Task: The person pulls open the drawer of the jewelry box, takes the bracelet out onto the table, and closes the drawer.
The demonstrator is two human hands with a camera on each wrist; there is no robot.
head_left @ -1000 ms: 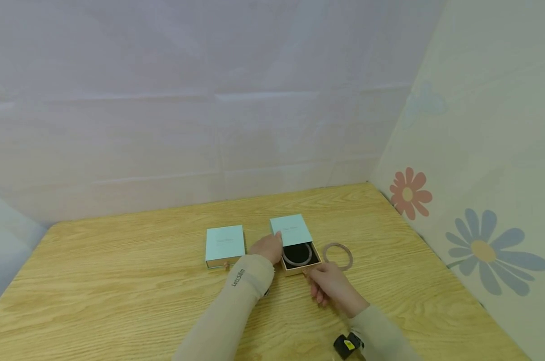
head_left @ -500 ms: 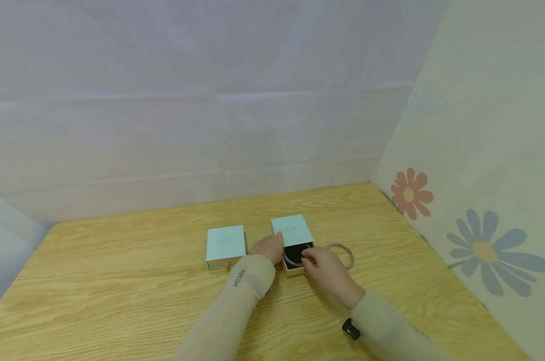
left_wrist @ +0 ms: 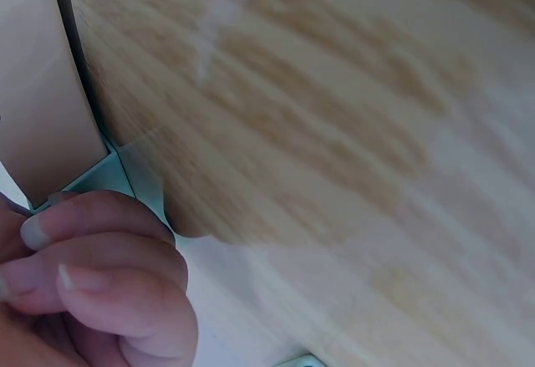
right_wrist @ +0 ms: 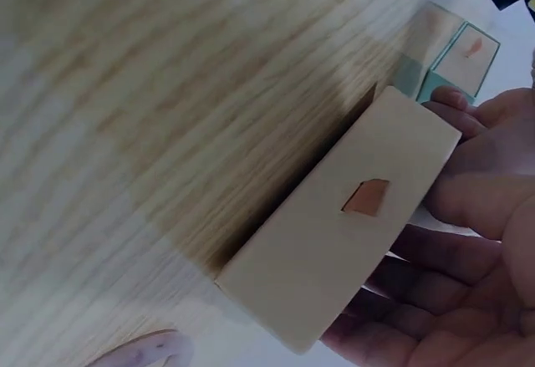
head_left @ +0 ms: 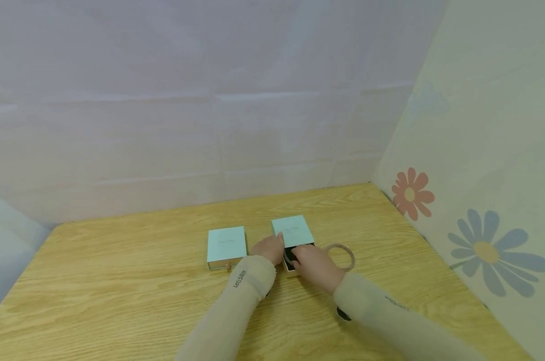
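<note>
A pale teal box (head_left: 293,229) has its cream drawer (right_wrist: 334,225) pulled partly out, with a black inside. My left hand (head_left: 268,248) grips the box's left side, thumb near the top edge; the left wrist view shows its curled fingers (left_wrist: 125,242) against a teal corner. My right hand (head_left: 317,264) reaches over the drawer from the right, fingertips inside it. A thin bangle (head_left: 288,258) lies in there, mostly hidden by that hand. The drawer wall hides the fingertips in the right wrist view, so their hold cannot be told.
A second teal box (head_left: 227,244), shut, stands left of my left hand. Another bangle (head_left: 340,245) lies flat on the wooden table (head_left: 132,281), right of the drawer. A cloth backdrop (head_left: 164,150) rises behind, and a flower-printed wall (head_left: 486,252) borders the right side.
My right hand has left the front of the drawer, risen over its right edge and moved left into it, covering most of the bangle. My left hand stays on the box.
</note>
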